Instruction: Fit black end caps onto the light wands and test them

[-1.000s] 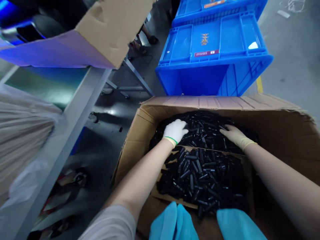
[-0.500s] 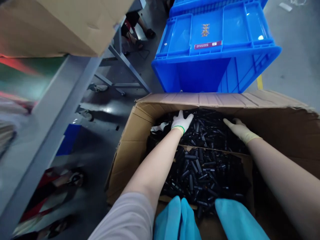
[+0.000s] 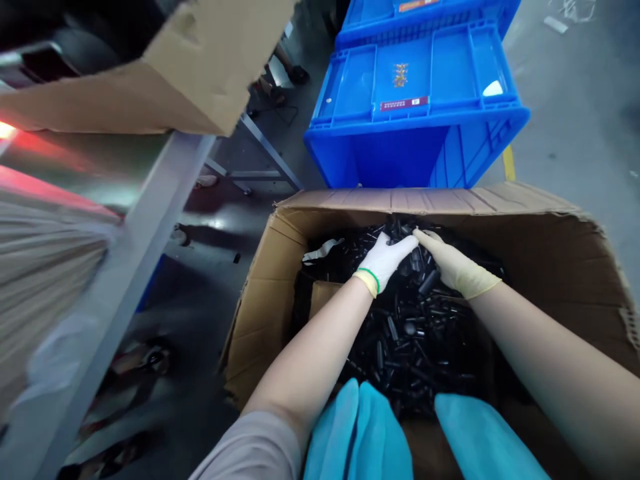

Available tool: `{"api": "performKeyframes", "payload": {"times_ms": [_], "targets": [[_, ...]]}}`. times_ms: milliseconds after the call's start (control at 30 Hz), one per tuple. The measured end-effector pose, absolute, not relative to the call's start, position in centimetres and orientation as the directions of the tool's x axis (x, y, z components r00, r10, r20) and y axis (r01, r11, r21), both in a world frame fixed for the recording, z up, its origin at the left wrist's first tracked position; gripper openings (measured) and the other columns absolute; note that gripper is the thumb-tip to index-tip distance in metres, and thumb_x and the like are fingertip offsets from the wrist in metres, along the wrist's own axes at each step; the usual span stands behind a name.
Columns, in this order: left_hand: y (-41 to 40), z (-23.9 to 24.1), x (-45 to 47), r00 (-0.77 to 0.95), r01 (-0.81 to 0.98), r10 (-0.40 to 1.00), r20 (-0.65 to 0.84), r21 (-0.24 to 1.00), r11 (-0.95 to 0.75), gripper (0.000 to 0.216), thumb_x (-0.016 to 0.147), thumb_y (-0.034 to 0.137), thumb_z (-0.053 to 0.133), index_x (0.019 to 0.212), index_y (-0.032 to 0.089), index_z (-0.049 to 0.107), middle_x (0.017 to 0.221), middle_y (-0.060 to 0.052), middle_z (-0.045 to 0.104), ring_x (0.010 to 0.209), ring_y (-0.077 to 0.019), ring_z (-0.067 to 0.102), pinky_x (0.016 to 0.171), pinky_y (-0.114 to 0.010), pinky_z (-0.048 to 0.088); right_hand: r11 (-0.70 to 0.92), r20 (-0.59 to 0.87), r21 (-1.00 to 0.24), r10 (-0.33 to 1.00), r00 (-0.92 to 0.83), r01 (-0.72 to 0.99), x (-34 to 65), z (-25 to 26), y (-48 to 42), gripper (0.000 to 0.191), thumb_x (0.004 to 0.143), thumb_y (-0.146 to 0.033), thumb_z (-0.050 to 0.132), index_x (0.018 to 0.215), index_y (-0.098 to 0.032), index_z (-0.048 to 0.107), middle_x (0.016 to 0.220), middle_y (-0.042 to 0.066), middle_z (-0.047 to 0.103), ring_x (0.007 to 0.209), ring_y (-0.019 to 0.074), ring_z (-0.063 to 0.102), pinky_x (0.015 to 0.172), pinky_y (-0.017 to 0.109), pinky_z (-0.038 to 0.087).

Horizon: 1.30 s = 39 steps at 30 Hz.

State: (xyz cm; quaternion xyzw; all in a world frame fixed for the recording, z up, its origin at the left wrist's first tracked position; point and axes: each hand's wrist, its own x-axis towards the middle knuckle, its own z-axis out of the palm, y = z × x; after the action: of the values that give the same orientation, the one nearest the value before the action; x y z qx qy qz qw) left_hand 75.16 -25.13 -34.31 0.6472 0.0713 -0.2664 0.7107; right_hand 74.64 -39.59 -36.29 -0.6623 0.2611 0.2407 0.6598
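Box: cardboard box (image 3: 263, 280), left wall beside the left forearm.
White strip: white strip (image 3: 323, 252) on the heap, left of both hands.
Left hand: left hand (image 3: 386, 261) gloved, thumb spread from fingers – fingertips partly hidden, grip can't tell.
Black pieces: black pieces (image 3: 400, 228) bunched between and beyond the thumbs, more below.
Right hand: right hand (image 3: 450, 263) gloved, thumb near left thumb – finger closure can't tell.

Black parts (image 3: 393, 327), smooth glossy plastic by the look, lie in a matt cardboard box (image 3: 260, 267), creased walls, rough torn rim on the right. Far blue crate (image 3: 453, 73): shiny smooth plastic. White glove (image 3: 383, 263) and pale yellow glove (image 3: 457, 267) look matt; near turquoise garment (image 3: 385, 443) cloth-like, matt; left rail (image 3: 163, 193) dull grey metal; floor (image 3: 575, 120) smooth, faint sheen.
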Motion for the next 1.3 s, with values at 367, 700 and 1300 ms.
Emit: {"api": "performKeyframes", "payload": {"times_ms": [367,700,1300], "targets": [[-13.0,-29.6,69.0,0.683,0.424,-0.229,-0.693,0.633,-0.648,0.059,0.083,0.045,0.063,0.137,0.023,0.059,0.138,-0.011,0.061,0.109,-0.0283,0.065,0.074,-0.033,0.055,-0.388,-0.720,-0.655,0.059,0.692,-0.648,65.3,-31.6,-44.9,0.061,0.085,-0.052,0.060,0.143,-0.035,0.052,0.161,0.000,0.032,0.137,0.0282,0.046,0.097,0.037,0.054],[-14.9,-30.3,72.4,0.828,-0.046,-0.310,-0.467,0.495,-0.868,0.034,0.094,0.037,0.042,0.086,0.022,0.072,0.096,-0.005,0.073,0.094,-0.0224,0.065,0.087,-0.031,0.044,-0.793,-0.581,-0.469,-0.053,0.812,-0.388,68.7,-33.1,-47.1,0.032,0.088,-0.045,0.053,0.100,-0.024,0.074,0.106,0.003,0.075,0.103,0.0254,0.068,0.091,0.033,0.050],[-16.4,-32.2,65.9,0.674,-0.148,-0.445,-0.590,0.482,-0.864,0.039,0.093,0.044,0.042,0.072,0.021,0.066,0.084,-0.012,0.072,0.086,-0.0287,0.066,0.080,-0.039,0.046,-0.980,-0.601,-0.140,0.200,0.774,0.144,54.5,-35.4,-36.3,0.032,0.085,0.002,0.042,0.096,-0.012,0.068,0.094,0.018,0.069,0.085,0.0311,0.069,0.069,0.038,0.049]]}}
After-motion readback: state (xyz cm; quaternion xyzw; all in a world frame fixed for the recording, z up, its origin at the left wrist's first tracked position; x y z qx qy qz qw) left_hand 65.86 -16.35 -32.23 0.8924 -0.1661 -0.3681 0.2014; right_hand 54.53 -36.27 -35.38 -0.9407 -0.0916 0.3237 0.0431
